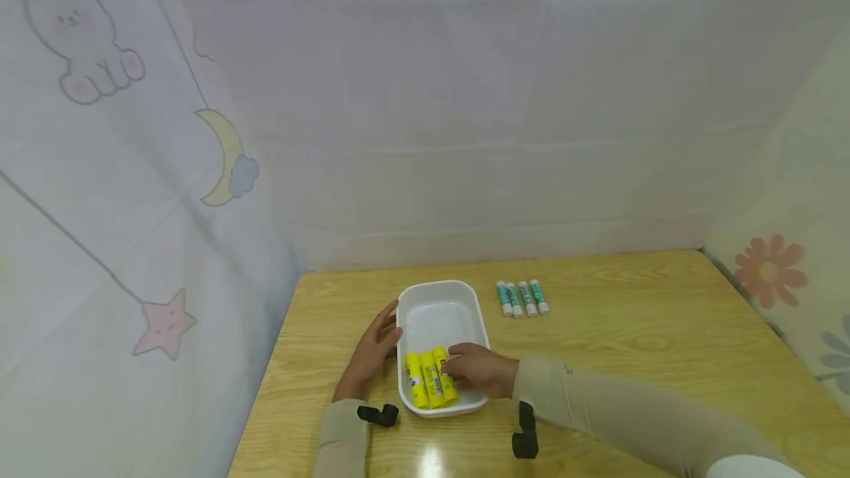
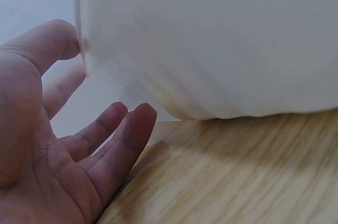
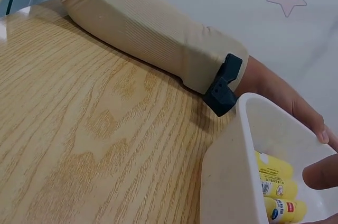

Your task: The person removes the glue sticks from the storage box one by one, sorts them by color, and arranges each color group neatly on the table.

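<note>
A white tray (image 1: pixel 441 292) stands on the wooden table with three yellow glue sticks (image 1: pixel 432 380) side by side at its near end. My left hand (image 1: pixel 374 349) rests against the tray's left side, thumb at the rim. In the left wrist view, its fingers (image 2: pixel 113 152) are spread loosely beside the tray's wall. My right hand (image 1: pixel 479 369) reaches over the right rim, its fingertips at the rightmost glue stick. The right wrist view shows the thumb (image 3: pixel 321 175) above the glue sticks (image 3: pixel 277 187), apart from the other visible fingertip; most of that hand is out of frame.
Several slimmer teal-and-white glue sticks (image 1: pixel 522 299) lie in a row right of the tray. A light cloth wall (image 1: pixel 465 168) stands behind the wooden table (image 1: pixel 624 330). A white rounded object (image 1: pixel 750 467) shows at the bottom right corner.
</note>
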Action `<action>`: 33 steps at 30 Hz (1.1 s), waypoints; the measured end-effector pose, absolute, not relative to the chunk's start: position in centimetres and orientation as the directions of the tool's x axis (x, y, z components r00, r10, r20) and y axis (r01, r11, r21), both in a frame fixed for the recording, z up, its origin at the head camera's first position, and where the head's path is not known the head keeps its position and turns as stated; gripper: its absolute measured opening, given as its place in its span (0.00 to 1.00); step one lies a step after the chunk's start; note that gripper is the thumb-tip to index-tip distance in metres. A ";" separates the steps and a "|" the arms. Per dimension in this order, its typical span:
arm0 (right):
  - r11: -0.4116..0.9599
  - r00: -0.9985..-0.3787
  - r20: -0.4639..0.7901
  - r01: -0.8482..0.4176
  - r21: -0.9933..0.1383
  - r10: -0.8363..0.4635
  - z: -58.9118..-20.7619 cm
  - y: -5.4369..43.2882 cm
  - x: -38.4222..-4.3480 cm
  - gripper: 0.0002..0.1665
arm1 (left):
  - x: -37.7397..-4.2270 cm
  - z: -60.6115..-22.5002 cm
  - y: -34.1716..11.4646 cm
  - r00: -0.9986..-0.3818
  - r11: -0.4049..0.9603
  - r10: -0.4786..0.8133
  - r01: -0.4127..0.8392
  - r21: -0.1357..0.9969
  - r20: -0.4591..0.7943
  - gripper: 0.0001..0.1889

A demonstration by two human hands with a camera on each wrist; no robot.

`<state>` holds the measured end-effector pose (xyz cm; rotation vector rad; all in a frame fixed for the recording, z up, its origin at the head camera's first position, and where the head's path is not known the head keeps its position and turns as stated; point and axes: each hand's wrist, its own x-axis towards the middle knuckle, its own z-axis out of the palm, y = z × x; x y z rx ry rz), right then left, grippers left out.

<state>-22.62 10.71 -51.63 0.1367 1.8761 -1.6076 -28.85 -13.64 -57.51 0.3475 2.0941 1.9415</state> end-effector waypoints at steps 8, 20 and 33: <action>0.245 -0.786 -0.555 0.502 -0.830 -0.272 -52.8 10.6 -23.2 0.37 | -28.8 -57.4 -13.4 -0.937 0.079 0.348 -0.002 0.997 -0.029 0.35; 0.218 -0.788 -0.576 0.536 -0.815 -0.217 -53.6 10.0 -23.8 0.34 | -28.9 -57.5 -13.4 -0.940 0.086 0.337 -0.015 0.996 -0.043 0.34; 0.245 -0.800 -0.562 0.513 -0.823 -0.211 -54.3 9.6 -24.1 0.33 | -29.1 -57.7 -13.6 -0.921 0.028 0.390 0.014 1.000 0.002 0.33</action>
